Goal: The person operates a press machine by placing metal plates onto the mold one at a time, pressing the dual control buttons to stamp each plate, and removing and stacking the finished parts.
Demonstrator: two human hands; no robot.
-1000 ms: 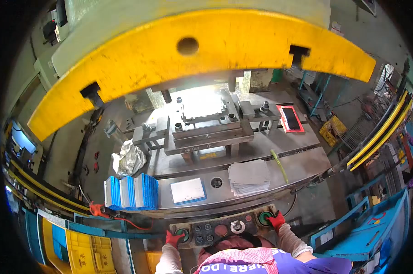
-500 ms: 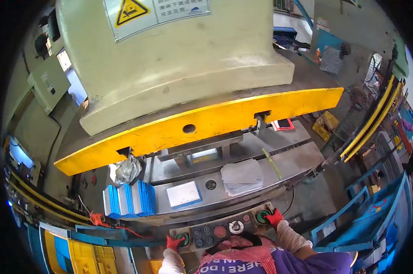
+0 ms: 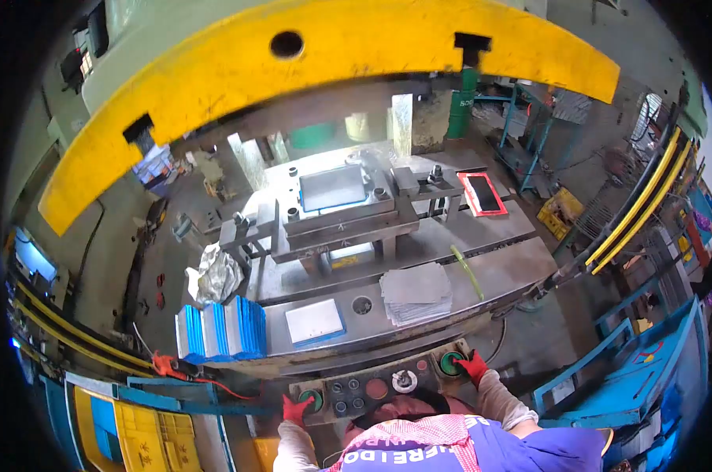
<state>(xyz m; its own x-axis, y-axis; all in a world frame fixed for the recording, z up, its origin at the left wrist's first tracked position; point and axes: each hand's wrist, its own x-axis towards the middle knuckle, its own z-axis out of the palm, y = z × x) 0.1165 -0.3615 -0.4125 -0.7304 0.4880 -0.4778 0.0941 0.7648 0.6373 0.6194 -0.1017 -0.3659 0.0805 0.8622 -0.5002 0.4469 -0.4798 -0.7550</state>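
Observation:
My left hand [image 3: 296,410], in a red glove, is at the left green push button [image 3: 313,400] of the control panel [image 3: 346,396]. A stretched digit reaches to the button's edge. On the panel's other end, my right hand [image 3: 473,367], also red-gloved, is beside the right green button [image 3: 451,363] with its fingers apart. Neither hand holds anything. Beyond the panel, a flat blue-edged sheet [image 3: 332,189] lies on the lower die [image 3: 340,223] of the press. The yellow press ram [image 3: 356,49] stands high above it.
On the press bed stand blue-edged stacked plates [image 3: 222,330], a white blue-edged plate [image 3: 315,321], grey sheets [image 3: 417,293] and a green strip [image 3: 467,272]. A phone on a red pad [image 3: 483,194] lies farther back. Blue carts [image 3: 608,393] and yellow crates [image 3: 147,436] flank me.
The yellow ram has risen, uncovering the lower die and the sheet on it. Both hands stay at the green buttons, with only slight shifts.

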